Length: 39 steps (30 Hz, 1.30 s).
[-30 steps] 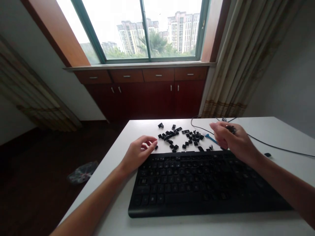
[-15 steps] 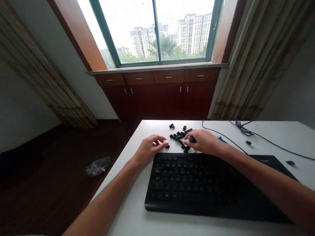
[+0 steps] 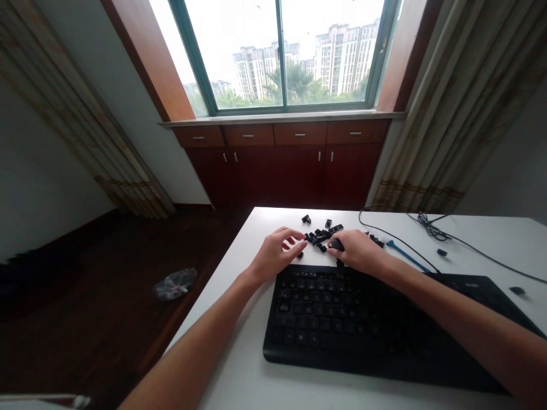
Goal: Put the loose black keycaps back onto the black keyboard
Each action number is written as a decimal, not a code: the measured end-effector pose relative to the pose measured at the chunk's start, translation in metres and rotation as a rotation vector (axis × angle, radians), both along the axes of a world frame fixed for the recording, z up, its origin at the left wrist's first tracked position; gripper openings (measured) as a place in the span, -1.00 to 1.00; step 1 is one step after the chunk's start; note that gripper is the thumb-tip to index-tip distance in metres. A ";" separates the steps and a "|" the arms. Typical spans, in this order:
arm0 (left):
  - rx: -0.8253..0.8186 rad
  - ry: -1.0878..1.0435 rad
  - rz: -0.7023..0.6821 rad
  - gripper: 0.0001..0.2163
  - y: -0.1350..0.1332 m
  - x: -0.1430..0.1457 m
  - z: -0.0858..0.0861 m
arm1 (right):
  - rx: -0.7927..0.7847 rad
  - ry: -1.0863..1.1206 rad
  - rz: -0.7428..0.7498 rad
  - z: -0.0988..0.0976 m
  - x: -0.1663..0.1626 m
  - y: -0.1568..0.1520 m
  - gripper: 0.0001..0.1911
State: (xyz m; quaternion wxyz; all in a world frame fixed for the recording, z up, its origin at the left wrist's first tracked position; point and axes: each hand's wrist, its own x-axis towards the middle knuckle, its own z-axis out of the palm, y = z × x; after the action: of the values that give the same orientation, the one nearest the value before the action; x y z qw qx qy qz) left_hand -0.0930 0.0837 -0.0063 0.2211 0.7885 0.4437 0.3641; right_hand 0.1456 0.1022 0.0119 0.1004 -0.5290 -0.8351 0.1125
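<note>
A pile of loose black keycaps (image 3: 321, 234) lies on the white table behind a black keyboard (image 3: 333, 364). My left hand (image 3: 280, 250) is at the pile's left side, thumb and fingers apart, its fingertips close to the nearest keycaps. Nothing shows between those fingers. Just right of it, my right hand (image 3: 354, 249) has its fingers closed around a small dark rounded object (image 3: 336, 244), whose kind I cannot make out. My right forearm crosses over the keyboard and hides part of its keys. A few more keycaps (image 3: 376, 241) show behind the right hand.
A thin blue stick (image 3: 405, 253) lies behind the keyboard near a black cable (image 3: 397, 239). Single dark pieces rest farther right, one a keycap (image 3: 441, 252). The white table (image 3: 231, 319) ends at the left, with a clear plastic bag (image 3: 176, 283) on the floor beyond.
My left hand has moved nearer the keycap pile, its fingertips now at the pile's edge. My right hand still grips the dark object. The view has shifted slightly, and more of the blue stick shows.
</note>
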 end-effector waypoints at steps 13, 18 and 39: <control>0.235 0.558 -0.385 -0.76 0.024 0.039 0.036 | -0.035 -0.006 0.092 0.020 0.033 -0.015 -0.70; 0.246 0.617 -0.393 -0.78 0.029 0.044 0.035 | -0.048 -0.011 0.118 0.017 0.033 -0.013 -0.72; 0.165 0.444 -0.489 -0.82 0.039 0.058 0.029 | 0.028 -0.008 0.183 0.017 0.041 -0.017 -0.65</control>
State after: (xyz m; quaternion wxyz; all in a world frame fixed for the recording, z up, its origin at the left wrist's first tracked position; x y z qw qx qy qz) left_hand -0.0350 0.1222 0.0230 0.1352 0.9468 0.2479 0.1543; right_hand 0.1864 0.0851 0.0286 0.0937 -0.4497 -0.8817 0.1076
